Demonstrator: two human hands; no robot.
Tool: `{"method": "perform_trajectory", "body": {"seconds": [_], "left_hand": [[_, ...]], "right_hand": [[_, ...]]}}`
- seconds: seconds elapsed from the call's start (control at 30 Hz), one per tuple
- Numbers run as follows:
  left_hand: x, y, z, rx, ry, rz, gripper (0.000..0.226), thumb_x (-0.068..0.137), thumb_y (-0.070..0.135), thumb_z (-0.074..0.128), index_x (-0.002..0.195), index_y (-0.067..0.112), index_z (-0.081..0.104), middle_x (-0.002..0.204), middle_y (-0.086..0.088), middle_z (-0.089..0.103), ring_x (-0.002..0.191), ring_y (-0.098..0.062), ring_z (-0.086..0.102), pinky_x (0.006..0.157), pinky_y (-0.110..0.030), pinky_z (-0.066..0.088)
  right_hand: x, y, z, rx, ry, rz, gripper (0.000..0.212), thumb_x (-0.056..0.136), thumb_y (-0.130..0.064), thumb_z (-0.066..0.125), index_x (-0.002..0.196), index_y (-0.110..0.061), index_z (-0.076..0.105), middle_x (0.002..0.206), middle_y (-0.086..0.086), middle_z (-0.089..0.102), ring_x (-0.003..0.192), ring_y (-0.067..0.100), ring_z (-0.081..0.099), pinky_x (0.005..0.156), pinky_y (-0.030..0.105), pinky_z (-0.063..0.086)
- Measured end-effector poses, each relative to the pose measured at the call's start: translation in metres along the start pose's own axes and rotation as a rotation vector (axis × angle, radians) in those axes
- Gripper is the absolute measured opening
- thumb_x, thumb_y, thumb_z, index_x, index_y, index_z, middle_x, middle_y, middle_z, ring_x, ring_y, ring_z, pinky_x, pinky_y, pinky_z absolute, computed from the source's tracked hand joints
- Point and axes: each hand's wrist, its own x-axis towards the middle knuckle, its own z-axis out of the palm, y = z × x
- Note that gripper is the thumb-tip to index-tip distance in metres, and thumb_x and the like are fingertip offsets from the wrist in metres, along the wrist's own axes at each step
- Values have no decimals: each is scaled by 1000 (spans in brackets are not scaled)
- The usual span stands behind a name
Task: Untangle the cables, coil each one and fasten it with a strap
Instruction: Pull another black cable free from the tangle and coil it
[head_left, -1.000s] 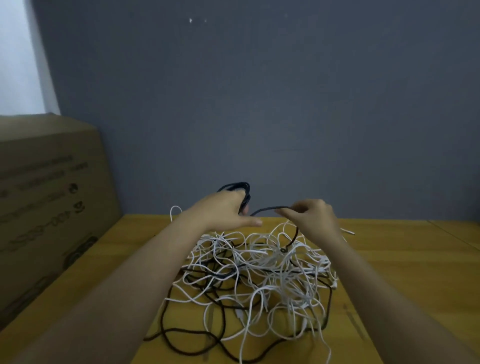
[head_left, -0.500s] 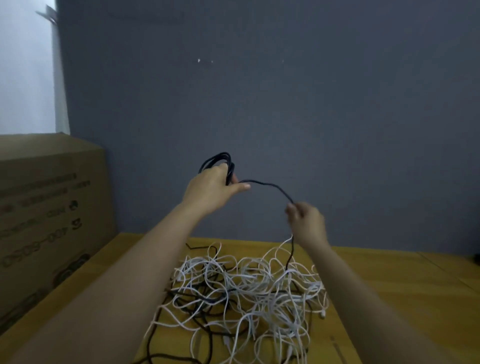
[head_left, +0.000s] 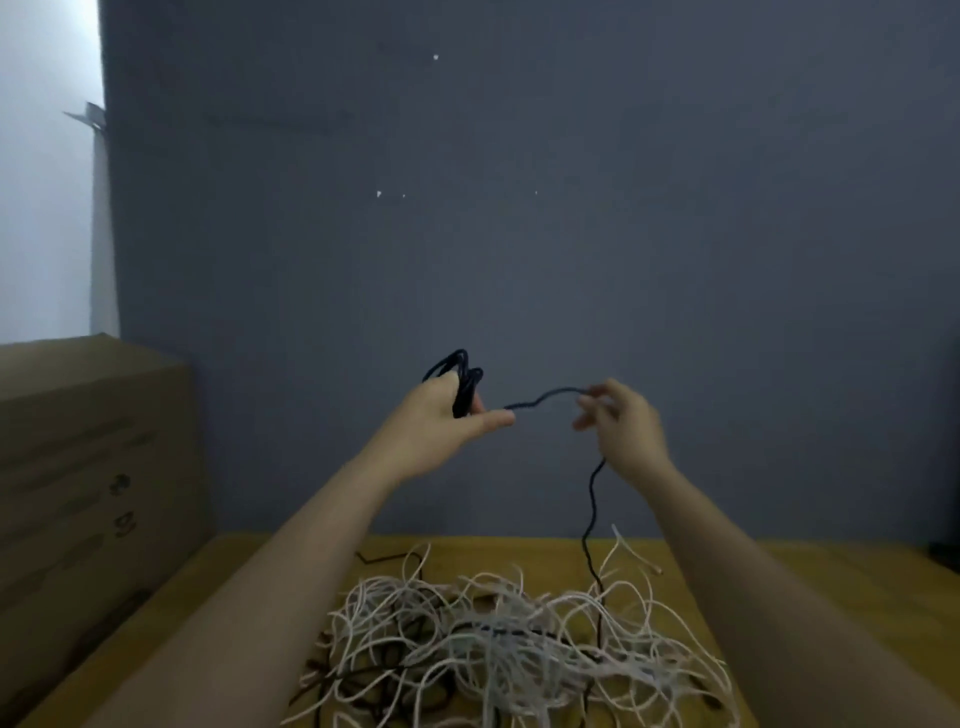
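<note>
My left hand (head_left: 441, 421) is raised in front of the grey wall and grips a small coil of black cable (head_left: 462, 382). From the coil the black cable arcs right to my right hand (head_left: 623, 431), whose fingers pinch it loosely. Below my right hand the black cable (head_left: 592, 509) hangs down into a tangled pile of white and black cables (head_left: 498, 644) on the wooden table (head_left: 831, 582).
A large cardboard box (head_left: 88, 467) stands on the table's left side, close to my left arm. The grey wall (head_left: 519, 234) rises directly behind the table. A dark object (head_left: 945, 553) shows at the far right edge.
Both hands have risen well above the pile, pulling more black cable up out of the tangle. The right hand has moved up level with the left. The view has tilted upward.
</note>
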Motion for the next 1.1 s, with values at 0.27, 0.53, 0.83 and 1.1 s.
{"method": "perform_trajectory", "body": {"seconds": [0.27,0.53,0.83,1.1], "left_hand": [[-9,-17,23,-551,146,-266,37,89,47,58,77,13,48,43,10,34,36,-6,29,38,-18,25],[-31,-63,40,-447,111,-373,40,97,41,46,68,14,40,47,4,30,34,-7,26,37,-18,21],[-77,-50,51,-685,-420,-304,54,83,70,42,68,17,40,45,6,31,38,-7,22,38,-14,24],[-82,-50,51,-1126,-182,-289,30,91,36,46,69,16,42,47,6,33,36,-6,23,38,-15,25]], "right_hand": [[-105,22,67,-31,-461,-177,21,99,-9,44,95,-10,65,82,2,54,75,14,46,68,25,33],[-131,5,51,-73,-84,-413,25,93,-16,43,78,-6,59,76,5,55,74,23,51,67,33,39],[-53,13,49,-14,142,-121,24,100,-30,45,85,-23,62,80,-3,54,80,19,51,57,25,29],[-115,36,121,-268,-296,-183,30,96,-47,47,96,-28,69,68,-4,60,63,20,54,48,28,28]]}}
